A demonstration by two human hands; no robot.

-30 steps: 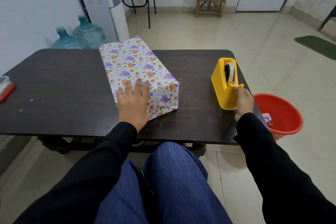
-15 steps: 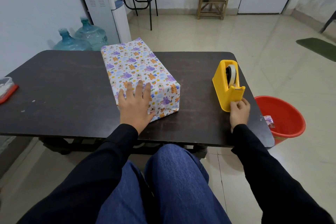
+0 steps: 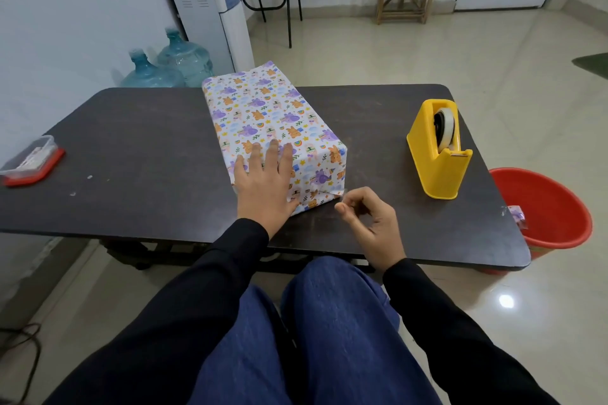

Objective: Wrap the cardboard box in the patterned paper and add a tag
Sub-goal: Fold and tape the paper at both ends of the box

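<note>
The box [image 3: 266,115], covered in white paper printed with purple and orange animals, lies lengthwise in the middle of the dark table [image 3: 131,148]. My left hand [image 3: 265,182] presses flat with straight fingers on the near end of the box, over the folded end flap. My right hand [image 3: 370,219] hovers just right of the box's near corner, thumb and forefinger pinching a short strip of clear tape [image 3: 342,196] that is barely visible. A yellow tape dispenser [image 3: 436,154] stands on the right of the table.
A clear container with a red lid [image 3: 31,163] sits at the table's left edge. A red bucket [image 3: 552,207] stands on the floor to the right, with a paper scrap on its rim. Water jugs [image 3: 171,64] and a dispenser stand behind the table.
My right hand left the tape dispenser and moved left to the box's near corner with a strip of tape. My left hand stayed pressed on the box.
</note>
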